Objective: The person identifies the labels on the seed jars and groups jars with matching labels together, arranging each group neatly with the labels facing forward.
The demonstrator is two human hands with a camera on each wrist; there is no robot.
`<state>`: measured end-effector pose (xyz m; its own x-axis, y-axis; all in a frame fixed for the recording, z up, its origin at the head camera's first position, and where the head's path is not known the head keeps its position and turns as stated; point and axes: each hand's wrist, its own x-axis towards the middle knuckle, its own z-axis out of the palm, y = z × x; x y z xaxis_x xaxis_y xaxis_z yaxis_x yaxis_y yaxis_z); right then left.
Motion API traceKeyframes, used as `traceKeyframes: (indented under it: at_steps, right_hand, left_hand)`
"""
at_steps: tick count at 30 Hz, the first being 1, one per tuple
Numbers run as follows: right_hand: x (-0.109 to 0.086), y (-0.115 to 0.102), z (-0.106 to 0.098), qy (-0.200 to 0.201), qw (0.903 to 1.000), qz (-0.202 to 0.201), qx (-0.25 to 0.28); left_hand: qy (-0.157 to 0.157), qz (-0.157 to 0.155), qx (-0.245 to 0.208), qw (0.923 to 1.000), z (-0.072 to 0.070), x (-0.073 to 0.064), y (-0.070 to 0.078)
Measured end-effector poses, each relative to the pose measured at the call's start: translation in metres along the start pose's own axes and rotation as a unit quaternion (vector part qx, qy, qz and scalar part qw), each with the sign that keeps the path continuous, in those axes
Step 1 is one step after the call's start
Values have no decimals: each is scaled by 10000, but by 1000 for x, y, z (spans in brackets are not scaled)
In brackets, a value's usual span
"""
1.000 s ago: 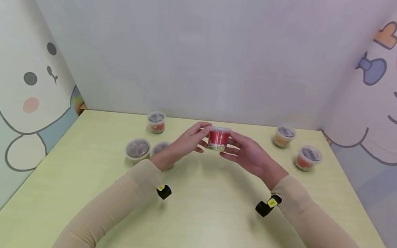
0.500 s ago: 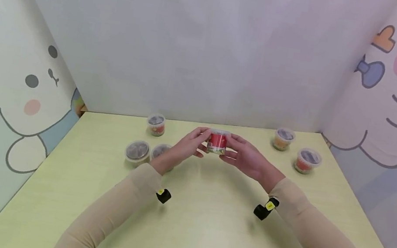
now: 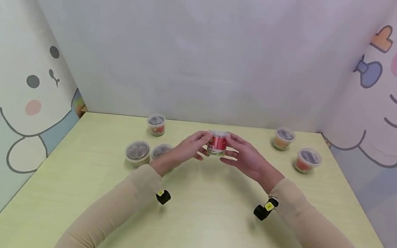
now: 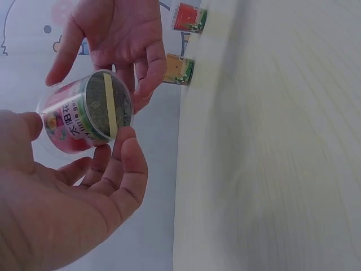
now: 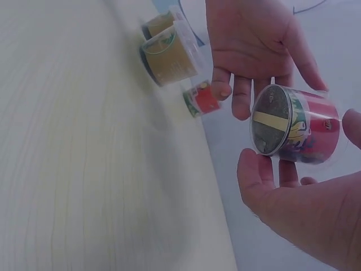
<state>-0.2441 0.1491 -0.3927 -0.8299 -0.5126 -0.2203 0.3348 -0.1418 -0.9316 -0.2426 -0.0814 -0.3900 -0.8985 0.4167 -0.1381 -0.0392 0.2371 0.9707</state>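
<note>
Between both hands, above the table, is a small clear plastic cup (image 3: 217, 143) with a red printed label. My left hand (image 3: 190, 147) holds its left side and my right hand (image 3: 250, 159) its right side, thumbs and fingertips touching it. In the left wrist view the base of the cup (image 4: 100, 110) shows dark, grainy contents and a pale yellow strip across it. The right wrist view shows the same strip and base, with the left hand (image 5: 254, 42) opposite.
At the left stand a red-labelled cup (image 3: 156, 124) and two lidded tubs, the nearer one (image 3: 138, 151) beside another (image 3: 161, 150) partly behind the left wrist. An orange-labelled cup (image 3: 283, 139) and a red-labelled cup (image 3: 307, 161) stand at right. A pale wall backs the table (image 3: 203, 231).
The held cup has turned, so a different part of its label faces the head camera. Cup and hands sit slightly lower in view; the other cups stay in place.
</note>
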Motion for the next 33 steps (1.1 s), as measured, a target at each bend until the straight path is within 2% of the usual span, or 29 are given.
traceKeyframes:
  at_steps: [11,17,27,33]
  right_hand:
    - [2,1,5,164,9998,-90,-67]
    - [4,-1,6,164,9997,-114,-109]
    - [5,0,5,-5,9998,-202,74]
    - [5,0,5,40,9998,-184,113]
  left_hand:
    - [-129,14,58,9999,-8,-5,-4]
    - [-223,47,-86,9997,-10,-7,-5]
    - [-212,22,-119,9997,-10,-4,-6]
    - [-283,-1,-145,9995,-8,-1,-6]
